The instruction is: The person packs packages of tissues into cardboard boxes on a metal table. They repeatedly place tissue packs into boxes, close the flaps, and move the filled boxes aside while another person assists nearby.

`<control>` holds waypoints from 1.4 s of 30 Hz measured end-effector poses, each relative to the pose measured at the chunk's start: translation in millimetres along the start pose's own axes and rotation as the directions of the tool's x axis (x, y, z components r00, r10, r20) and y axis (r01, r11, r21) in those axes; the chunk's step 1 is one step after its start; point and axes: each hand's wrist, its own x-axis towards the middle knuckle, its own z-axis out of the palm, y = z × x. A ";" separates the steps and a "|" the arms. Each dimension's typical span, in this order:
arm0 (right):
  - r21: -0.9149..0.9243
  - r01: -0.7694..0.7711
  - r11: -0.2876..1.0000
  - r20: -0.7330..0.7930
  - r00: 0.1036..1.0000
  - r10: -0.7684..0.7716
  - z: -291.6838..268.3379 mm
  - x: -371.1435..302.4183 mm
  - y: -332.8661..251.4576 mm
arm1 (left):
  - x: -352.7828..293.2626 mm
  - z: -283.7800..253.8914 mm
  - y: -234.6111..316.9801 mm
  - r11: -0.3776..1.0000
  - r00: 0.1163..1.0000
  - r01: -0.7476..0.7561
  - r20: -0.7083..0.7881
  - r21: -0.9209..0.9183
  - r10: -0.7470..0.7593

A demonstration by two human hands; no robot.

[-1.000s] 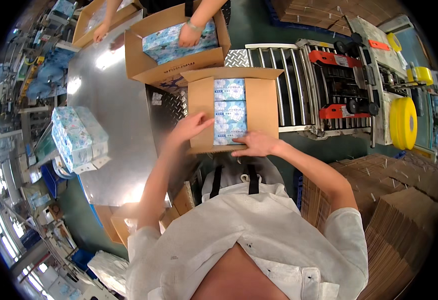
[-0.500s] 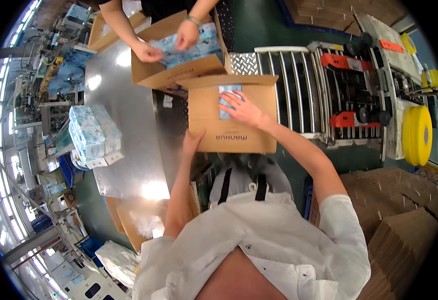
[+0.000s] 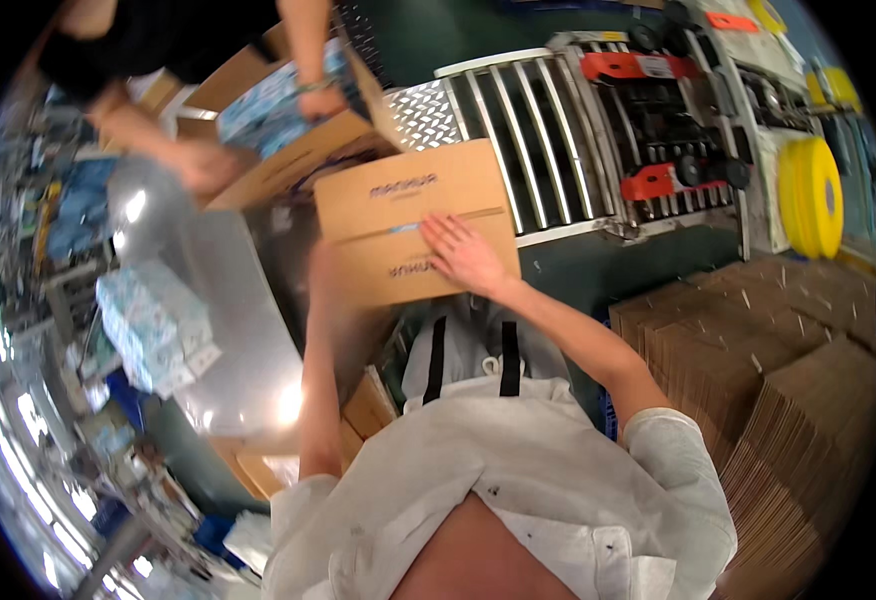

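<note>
Carton [image 3: 363, 205] just left of the rollers [image 3: 533, 140], probably stiff, fairly light, best held low both sides; right hand [image 3: 466, 254] spread flat atop, gripping nothing; left hand [image 3: 327, 272] blurred, grip unclear.

We see dark green floor [image 3: 598, 272] to the right of our right hand [image 3: 466, 257], and a roller conveyor [image 3: 533, 135] ahead and to its right. Well left of that hand, a shiny metal table [image 3: 243, 340] catches glare; farther left, blurred machinery [image 3: 68, 220] stands before bright strips of light [image 3: 3, 440].
</note>
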 end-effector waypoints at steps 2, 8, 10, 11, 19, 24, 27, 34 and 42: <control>-0.009 -0.041 0.999 -0.048 0.998 0.040 -1.3 -5.6 -2.0 | 22.3 13.0 29.5 0.995 0.995 -0.091 -0.034 -0.044 0.090; 0.272 -0.749 0.604 -0.199 0.570 0.797 -21.4 -37.8 72.6 | 22.2 37.5 42.3 0.975 0.975 -0.072 -0.190 0.208 0.113; 0.895 -0.410 -0.174 0.301 0.268 0.915 13.5 -72.4 127.7 | 22.2 35.8 37.1 0.956 0.971 -0.031 -0.218 0.292 0.098; 0.833 -0.528 -0.164 0.346 0.267 0.899 43.9 -93.9 144.4 | 26.2 32.6 37.7 0.941 0.967 -0.020 -0.233 0.337 0.104; 0.579 -0.794 -0.187 0.531 0.193 0.825 194.3 -26.3 170.8 | 29.0 -33.2 11.3 0.850 0.945 -0.025 -0.264 0.526 0.191; 0.613 -0.714 -0.340 0.661 0.226 0.716 176.2 -11.5 149.8 | 19.0 -33.3 29.2 0.866 0.960 0.111 -0.278 0.487 0.033; 0.611 -0.728 -0.313 0.651 0.236 0.721 127.4 -29.4 192.3 | 16.1 12.3 45.1 0.963 0.965 0.157 -0.242 0.219 -0.102; 0.710 -0.703 -0.049 0.313 0.253 0.915 21.7 -82.0 404.3 | 37.1 231.9 146.8 0.999 0.953 0.015 -0.301 -0.037 -0.026; 0.768 -0.431 -0.475 0.640 0.555 0.531 -113.8 -56.6 456.5 | 167.2 316.7 204.3 0.986 0.987 -0.055 -0.143 0.158 0.078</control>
